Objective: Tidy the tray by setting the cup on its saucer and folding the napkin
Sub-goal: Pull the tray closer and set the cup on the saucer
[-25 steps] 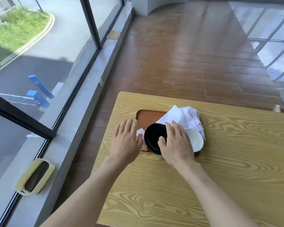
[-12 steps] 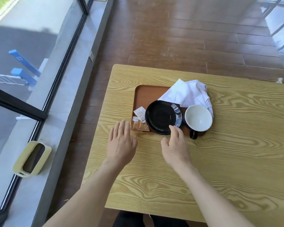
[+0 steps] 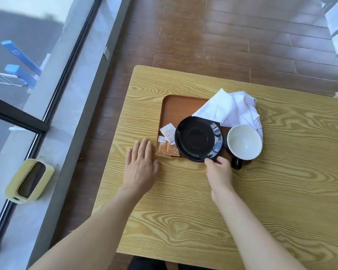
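Nothing looks done yet: the cup (image 3: 244, 141) stands on the tray (image 3: 176, 110) at the saucer's (image 3: 198, 140) three o'clock, the napkin (image 3: 232, 109) lies crumpled at one o'clock, the right hand (image 3: 219, 173) pinches the saucer's near rim, and the left hand (image 3: 141, 166) rests flat on the table (image 3: 281, 191).

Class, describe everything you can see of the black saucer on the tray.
The saucer is round, glossy black, with a shallow central well, and empty. It lies flat on the brown tray, left of the cup, its far rim against the crumpled napkin. The right hand pinches its near rim.
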